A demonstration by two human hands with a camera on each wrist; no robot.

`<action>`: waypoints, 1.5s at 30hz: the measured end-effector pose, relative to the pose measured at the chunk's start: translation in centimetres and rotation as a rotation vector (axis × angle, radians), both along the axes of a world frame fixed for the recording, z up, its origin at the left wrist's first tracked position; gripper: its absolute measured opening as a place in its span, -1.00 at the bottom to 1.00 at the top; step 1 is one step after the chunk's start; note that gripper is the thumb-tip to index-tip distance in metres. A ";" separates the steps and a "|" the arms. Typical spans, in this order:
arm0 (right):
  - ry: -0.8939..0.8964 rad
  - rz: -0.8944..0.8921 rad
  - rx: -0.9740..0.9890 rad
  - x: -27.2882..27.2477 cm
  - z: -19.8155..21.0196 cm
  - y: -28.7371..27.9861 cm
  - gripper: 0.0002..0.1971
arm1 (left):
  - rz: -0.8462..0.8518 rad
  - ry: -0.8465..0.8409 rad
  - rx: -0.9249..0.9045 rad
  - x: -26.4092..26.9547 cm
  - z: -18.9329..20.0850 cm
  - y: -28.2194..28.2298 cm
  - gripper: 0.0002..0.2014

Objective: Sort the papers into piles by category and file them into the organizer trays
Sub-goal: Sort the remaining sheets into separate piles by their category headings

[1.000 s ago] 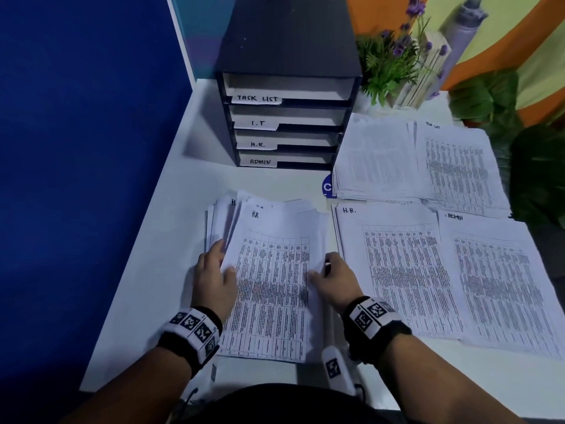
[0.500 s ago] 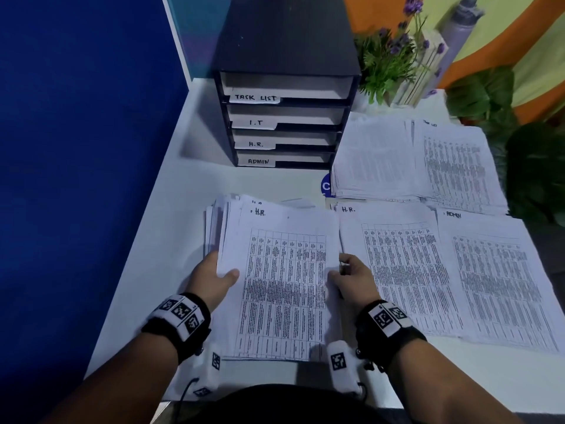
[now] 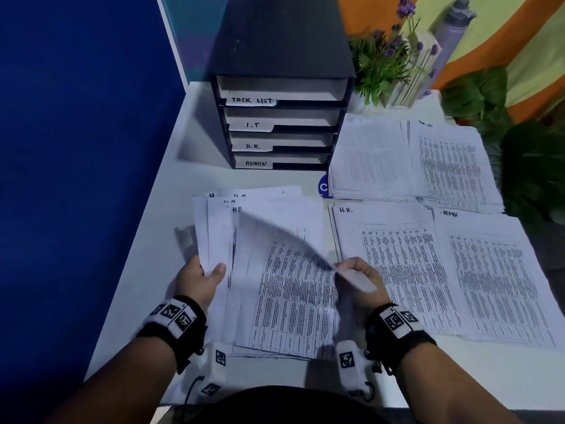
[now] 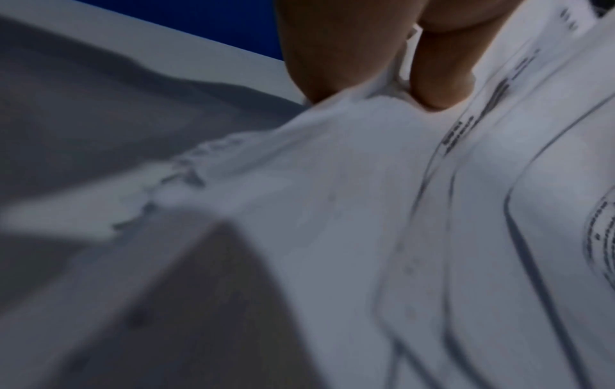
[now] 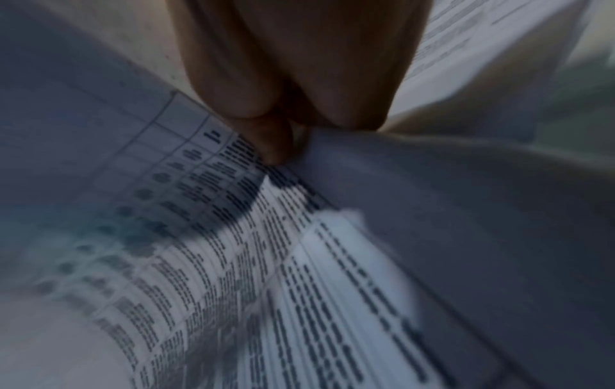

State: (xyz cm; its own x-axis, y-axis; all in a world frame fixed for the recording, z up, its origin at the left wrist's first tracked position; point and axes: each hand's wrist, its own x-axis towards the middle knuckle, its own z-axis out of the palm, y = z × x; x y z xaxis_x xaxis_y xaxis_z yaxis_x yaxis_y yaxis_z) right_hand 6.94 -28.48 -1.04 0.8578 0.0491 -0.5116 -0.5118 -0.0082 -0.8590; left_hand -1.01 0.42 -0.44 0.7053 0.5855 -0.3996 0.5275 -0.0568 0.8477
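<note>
Since a moment ago, our right hand (image 3: 356, 281) is peeling the top sheet (image 3: 293, 240) off the stack (image 3: 284, 301), pinching its edge; our left hand (image 3: 198, 278) is gripping the stack's left side on the desk (image 3: 146, 240).

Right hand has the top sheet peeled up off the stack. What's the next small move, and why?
Probably carry the lifted sheet rightward and lay it on the H.R. pile. The right hand pinches its edge, curled up off the unsorted stack; a second ago that top sheet read H.R., and the pile lies beside it. The left hand holds the stack's left edge.
</note>
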 end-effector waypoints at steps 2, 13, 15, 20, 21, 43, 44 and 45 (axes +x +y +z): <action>0.017 -0.014 0.107 0.1 0.1 -0.4 -0.51 | 0.009 -0.023 -0.014 0.0 0.1 0.2 -0.78; 0.044 -0.049 0.020 -0.4 0.7 0.9 -0.69 | 0.048 -0.100 -0.039 0.1 0.5 -0.4 -0.56; 0.017 -0.043 0.006 -0.3 0.5 0.7 -0.67 | 0.054 -0.090 -0.020 0.1 0.1 -0.3 -0.56; 0.000 -0.055 -0.010 -0.2 0.3 0.7 -0.63 | 0.099 -0.126 -0.034 0.4 0.6 -0.9 -0.71; -0.017 -0.051 -0.021 -0.2 0.5 0.8 -0.60 | 0.102 -0.129 -0.040 0.5 0.7 -1.0 -0.71; -0.040 -0.134 0.008 -0.6 2.1 2.0 -0.75 | 0.032 -0.075 -0.201 0.7 0.9 -0.9 -0.70; -0.034 -0.130 0.020 -0.5 2.1 2.1 -0.75 | 0.026 -0.049 -0.251 0.8 0.9 -1.0 -0.72; -0.029 -0.122 0.033 -0.4 2.1 2.2 -0.75 | 0.012 -0.042 -0.263 0.9 1.1 -1.2 -0.81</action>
